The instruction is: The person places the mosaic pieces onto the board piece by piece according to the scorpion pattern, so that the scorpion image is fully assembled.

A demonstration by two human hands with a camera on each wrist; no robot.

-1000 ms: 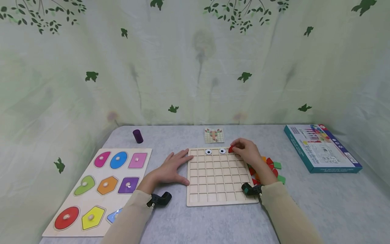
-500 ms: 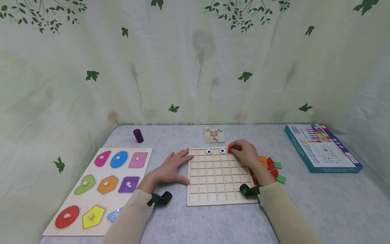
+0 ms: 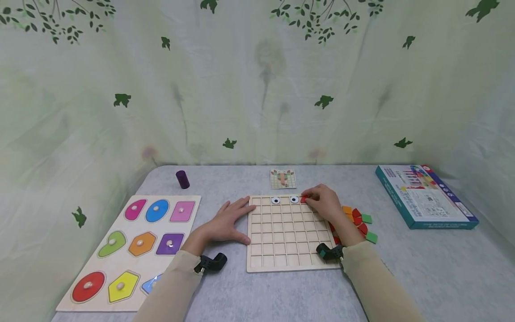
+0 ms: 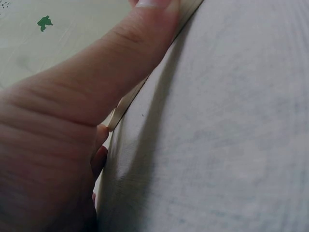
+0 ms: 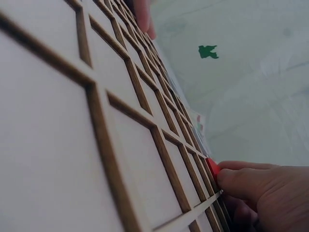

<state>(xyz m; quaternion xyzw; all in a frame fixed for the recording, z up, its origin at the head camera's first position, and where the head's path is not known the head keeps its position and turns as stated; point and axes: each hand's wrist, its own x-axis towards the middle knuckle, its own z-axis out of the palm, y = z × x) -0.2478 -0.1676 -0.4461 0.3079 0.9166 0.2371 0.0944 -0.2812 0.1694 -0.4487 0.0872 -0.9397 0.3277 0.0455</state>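
The largest thing is the table (image 3: 241, 297), and I give all places from the grid board (image 3: 289, 241), which lies flat on it. Left of the grid board is the bigger puzzle board (image 3: 124, 226), with coloured knobbed shapes. The grid board itself looks nearly square, with its sides running left to right and away from the person; it seems a light, stiff wooden plate, best held by its rim. Right of it, farther off, lies a box (image 3: 428, 197). At its left edge is the left hand (image 3: 225, 226), thumb and fingers spread wide, touching the edge and gripping nothing. Over its far right corner is the right hand (image 3: 326, 201), with thumb and fingers closed in a pinch on the red piece (image 3: 303, 199). Just right of the grid board are loose pieces (image 3: 357, 219), orange, red and green, partly hidden by the forearm. Beyond its far edge lies a picture card (image 3: 283, 178), and beyond its far left corner a purple cylinder (image 3: 182, 179). In its far row sit 2 eye pieces (image 3: 294, 199). The red piece is in this same row, just right of them; whether it lies fully down I cannot tell. It should be light, hard, a little slippery and not fragile, so its side edges are the good place for fingertips. Fingers cover most of it, so its long axis and pointing direction cannot be told.
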